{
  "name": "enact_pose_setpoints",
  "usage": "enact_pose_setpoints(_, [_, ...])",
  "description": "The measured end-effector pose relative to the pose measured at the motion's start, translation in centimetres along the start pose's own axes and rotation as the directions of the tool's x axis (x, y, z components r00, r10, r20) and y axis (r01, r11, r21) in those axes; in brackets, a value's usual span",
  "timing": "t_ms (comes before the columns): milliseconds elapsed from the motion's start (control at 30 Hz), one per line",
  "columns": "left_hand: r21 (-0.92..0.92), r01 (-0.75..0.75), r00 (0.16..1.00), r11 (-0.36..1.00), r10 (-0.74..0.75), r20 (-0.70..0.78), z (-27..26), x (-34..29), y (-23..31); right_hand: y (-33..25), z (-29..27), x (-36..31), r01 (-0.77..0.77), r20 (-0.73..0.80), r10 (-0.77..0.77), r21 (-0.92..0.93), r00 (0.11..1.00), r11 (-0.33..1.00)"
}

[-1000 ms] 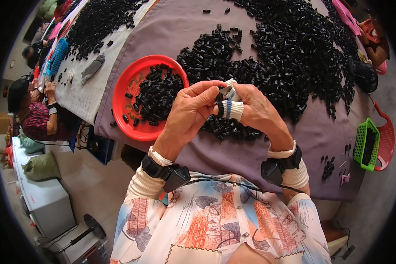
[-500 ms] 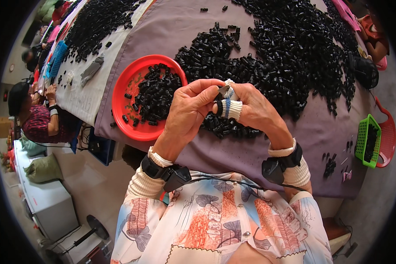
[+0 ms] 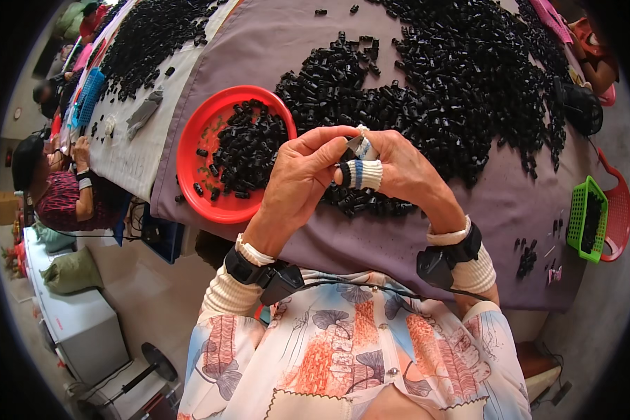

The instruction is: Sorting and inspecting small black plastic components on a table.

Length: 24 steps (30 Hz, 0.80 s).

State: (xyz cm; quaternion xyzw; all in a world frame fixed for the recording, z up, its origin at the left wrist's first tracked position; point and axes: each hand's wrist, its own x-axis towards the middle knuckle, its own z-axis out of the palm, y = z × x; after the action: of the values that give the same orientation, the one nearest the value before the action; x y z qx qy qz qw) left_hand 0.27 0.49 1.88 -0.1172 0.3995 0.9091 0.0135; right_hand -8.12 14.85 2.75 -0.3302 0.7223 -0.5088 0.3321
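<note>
- Head view first: we are pinching a small black part [image 3: 348, 150] between our two hands, holding it just above the near edge of the purple table cover [image 3: 371, 245], so that anything that slips would land among the other parts rather than on the floor.
- Our left hand [image 3: 302, 176] is closing thumb and forefinger together on that part from the left side; the fingertips are clamped on it, though the part is mostly hidden by them.
- Our right hand [image 3: 399, 171] is meeting the left from the opposite side, its fingers also pressed onto the same part. We are wearing a white-and-blue striped finger cot [image 3: 362, 175] on one finger, likely to spare the skin from repeated pressing, and a whitish wrap [image 3: 363, 145] on the fingertip above it.
- Just behind and to the right of the grip, the large heap of black parts [image 3: 462, 84] is lying within easy reach, probably serving as the supply.
- Just left of the grip, the red plate [image 3: 196, 168] is sitting partly filled with similar black parts, close enough for a short drop from the left hand.
- Well to the right of the grip, a green basket [image 3: 582, 213] is hanging at the table's edge beside a red chair [image 3: 614, 210].
- Far to the left, another person [image 3: 56, 189] is working at a white-covered table [image 3: 129, 150] with its own dark pile.
</note>
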Motion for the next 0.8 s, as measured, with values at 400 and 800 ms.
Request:
enact_pose_setpoints(400, [0.025, -0.069, 0.997, 0.997, 0.070, -0.035, -0.28, 0.01, -0.81, -0.33, 0.12, -0.32, -0.048, -0.007, 0.048, 0.056, 0.999, 0.997])
enact_pose_setpoints(800, [-0.016, -0.035, 0.999, 0.999, 0.035, -0.028, 0.01, -0.15, -0.48, -0.35, 0.29, -0.15, -0.037, -0.017, 0.038, 0.067, 0.999, 0.997])
